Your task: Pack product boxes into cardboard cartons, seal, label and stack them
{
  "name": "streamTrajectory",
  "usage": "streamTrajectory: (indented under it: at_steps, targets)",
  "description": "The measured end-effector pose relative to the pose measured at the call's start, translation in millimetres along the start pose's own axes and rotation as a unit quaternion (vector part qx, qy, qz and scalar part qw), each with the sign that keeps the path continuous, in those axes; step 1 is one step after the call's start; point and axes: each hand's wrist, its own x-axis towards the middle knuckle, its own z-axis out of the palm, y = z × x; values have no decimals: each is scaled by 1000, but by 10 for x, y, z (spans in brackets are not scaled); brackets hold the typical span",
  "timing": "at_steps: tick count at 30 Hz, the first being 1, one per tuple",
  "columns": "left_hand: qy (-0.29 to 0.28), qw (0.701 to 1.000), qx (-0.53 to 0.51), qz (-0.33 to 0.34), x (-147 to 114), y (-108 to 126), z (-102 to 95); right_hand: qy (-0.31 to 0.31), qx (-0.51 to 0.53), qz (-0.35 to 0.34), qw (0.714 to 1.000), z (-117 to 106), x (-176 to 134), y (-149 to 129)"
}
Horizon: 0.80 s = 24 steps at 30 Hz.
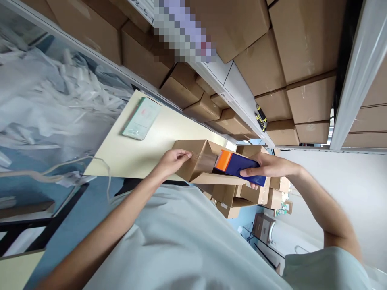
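My right hand [267, 166] is wrapped round a tape dispenser [246, 166], dark blue with an orange front and a toothed edge. The dispenser lies against the top of a brown cardboard box [189, 151], with a shiny clear strip of tape [208, 158] between its toothed edge and the box's near end. On that left end rests my left hand [172, 163], its thumb and fingers pressed together at the cardboard. Whether the tape's end is between those fingertips I cannot make out. The box sits on a pale yellow tabletop [117, 151].
A green-and-white flat pack [142, 118] lies on the tabletop to the left. Above are shelves of cardboard boxes [258, 68] and yellow-black cutters [261, 118] on the shelf rail [225, 94]. White plastic wrapping [54, 100] is heaped at left; more boxes [231, 197] stand beyond the table.
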Motion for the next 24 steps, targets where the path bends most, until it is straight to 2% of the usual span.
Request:
streamTrajectory:
  at_steps: [4, 6, 8, 10, 12, 14, 18, 21, 24]
  targets:
    - [99, 991, 93, 7, -87, -111, 46, 11, -10, 10, 1000, 79, -56, -93]
    - [102, 989, 94, 46, -227, -141, 62, 18, -14, 16, 1000, 117, -77, -110]
    - [62, 985, 91, 134, -410, -123, 78, 27, -21, 26, 999, 148, -90, -103]
    - [-15, 967, 122, 222, -575, -40, 95, 35, -22, 35, 999, 173, -94, -78]
    - [-89, 941, 176, 276, -656, 98, 121, 41, -14, 41, 998, 197, -97, -48]
    - [-127, 917, 221, 306, -630, 256, 167, 48, -6, 43, 998, 225, -103, -24]
    - [-143, 887, 265, 350, -407, 439, 288, 63, -11, 39, 997, 315, -132, -33]
    - [-134, 874, 284, 370, -280, 400, 329, 86, -18, 21, 996, 406, -157, -97]
    - [-119, 873, 305, 362, -230, 300, 312, 97, -35, 20, 994, 482, -169, -170]
